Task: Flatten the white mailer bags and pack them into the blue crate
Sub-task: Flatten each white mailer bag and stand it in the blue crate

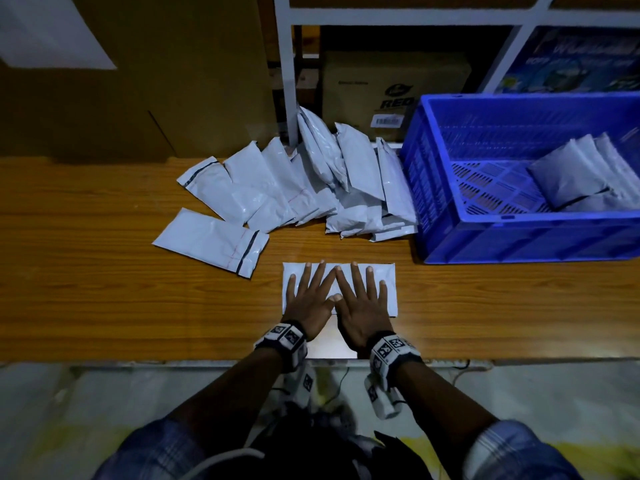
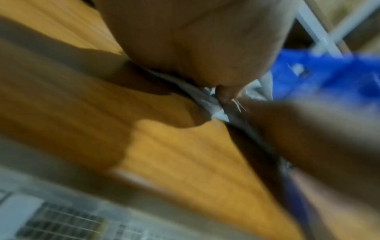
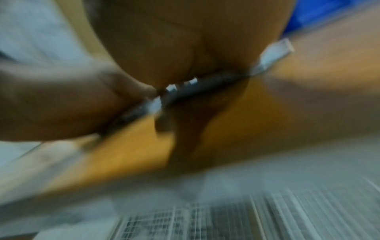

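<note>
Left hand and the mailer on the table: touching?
Touching. Head view shows the left hand spread flat on the mailer bag, beside the right hand, pressing it onto the table.

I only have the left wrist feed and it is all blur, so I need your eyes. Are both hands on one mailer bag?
Observer: Yes. In the head view the left hand and right hand lie flat, fingers spread, on one white mailer bag on the wooden table.
Operator: Is anything in the crate yet?
Observer: The blue crate holds a few white bags at its right side; most of its floor is bare.
Operator: How much is left to do?
Observer: A pile of mailer bags lies left of the crate, and one single bag lies apart nearer the person.
</note>
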The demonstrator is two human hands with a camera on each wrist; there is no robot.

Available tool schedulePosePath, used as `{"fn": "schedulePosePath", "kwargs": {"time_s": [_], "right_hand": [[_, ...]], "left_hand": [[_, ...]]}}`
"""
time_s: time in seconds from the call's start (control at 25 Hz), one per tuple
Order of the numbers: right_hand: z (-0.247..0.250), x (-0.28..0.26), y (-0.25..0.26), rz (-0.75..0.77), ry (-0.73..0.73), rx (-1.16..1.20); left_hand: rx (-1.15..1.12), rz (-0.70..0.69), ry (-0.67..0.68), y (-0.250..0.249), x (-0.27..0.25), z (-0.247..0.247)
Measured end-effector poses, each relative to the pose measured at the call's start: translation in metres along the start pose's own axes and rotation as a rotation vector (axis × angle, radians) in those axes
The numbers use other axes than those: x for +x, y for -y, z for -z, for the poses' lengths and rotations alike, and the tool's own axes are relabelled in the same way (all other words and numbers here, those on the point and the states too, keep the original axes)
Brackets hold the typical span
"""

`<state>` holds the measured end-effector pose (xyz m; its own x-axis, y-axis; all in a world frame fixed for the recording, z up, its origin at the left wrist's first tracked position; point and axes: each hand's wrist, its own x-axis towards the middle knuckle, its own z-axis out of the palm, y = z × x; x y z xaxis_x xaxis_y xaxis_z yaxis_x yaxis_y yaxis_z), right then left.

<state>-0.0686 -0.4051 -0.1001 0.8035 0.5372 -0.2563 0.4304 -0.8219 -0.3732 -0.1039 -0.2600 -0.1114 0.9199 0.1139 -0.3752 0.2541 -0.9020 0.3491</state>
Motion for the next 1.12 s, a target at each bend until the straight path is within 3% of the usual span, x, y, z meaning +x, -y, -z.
{"fn": "schedulePosePath", "kwargs": {"time_s": [0.12,0.28,0.56,0.68,0.76,1.12], "right_hand": [[-0.012,0.0,0.0,-0.038,-0.043,-0.047],[-0.011,0.006,0.0,-0.044,-0.021,-0.079],[0.007,0.016,-0.009,-0.023,0.203,-0.052],[0.024,0.016,-0.015,0.005,0.106,0.061],[0.025,0.013,-0.014,0.009,0.016,-0.022],[-0.001,0.016,-0.016,-0.039,0.065,-0.102]], "left_hand": [[-0.142,-0.017,-0.112,0.009,-0.009,0.001],[0.113,-0.018,-0.276,0.016,-0.023,-0.014],[0.1,-0.002,-0.206,0.018,-0.006,-0.019],[0.083,0.009,-0.204,0.021,-0.006,-0.02],[0.088,0.002,-0.225,0.021,-0.007,-0.022],[0.12,-0.008,-0.231,0.02,-0.008,-0.018]]}}
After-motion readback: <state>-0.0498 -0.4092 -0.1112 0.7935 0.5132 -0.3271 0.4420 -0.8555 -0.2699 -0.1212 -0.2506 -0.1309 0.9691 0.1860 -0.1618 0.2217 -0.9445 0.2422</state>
